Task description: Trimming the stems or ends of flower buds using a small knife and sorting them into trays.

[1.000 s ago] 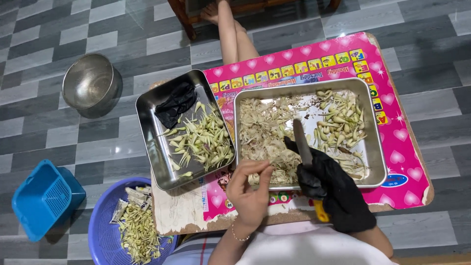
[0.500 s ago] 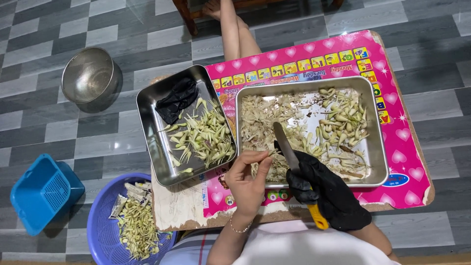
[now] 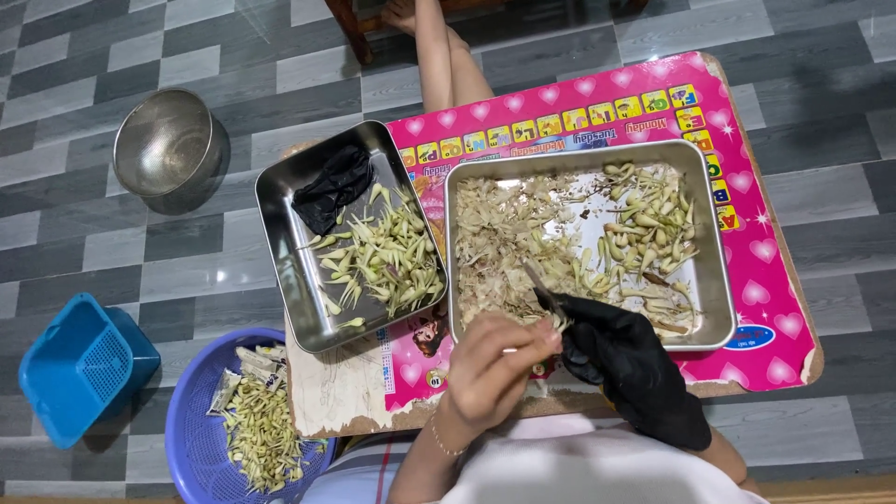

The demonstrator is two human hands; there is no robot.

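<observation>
In the head view, the bare left hand [image 3: 495,369] pinches a pale stalk piece [image 3: 558,323] at the near rim of the large steel tray [image 3: 714,280]. Touching it at its 3 o'clock, the black-gloved right hand [image 3: 625,359] grips a knife [image 3: 539,283], blade pointing to 11 o'clock over the shavings. At the large tray's 9 o'clock, touching it, sits a smaller tray [image 3: 280,243] of cut pieces with a spare black glove [image 3: 331,187].

A pink printed mat [image 3: 644,103] with white hearts and a row of small multicoloured picture squares lay over the low table, under two metal trays. A blue oval label [image 3: 749,337] sat near its right front corner. Small pale wrappers [image 3: 252,366] lay in the purple basket.
</observation>
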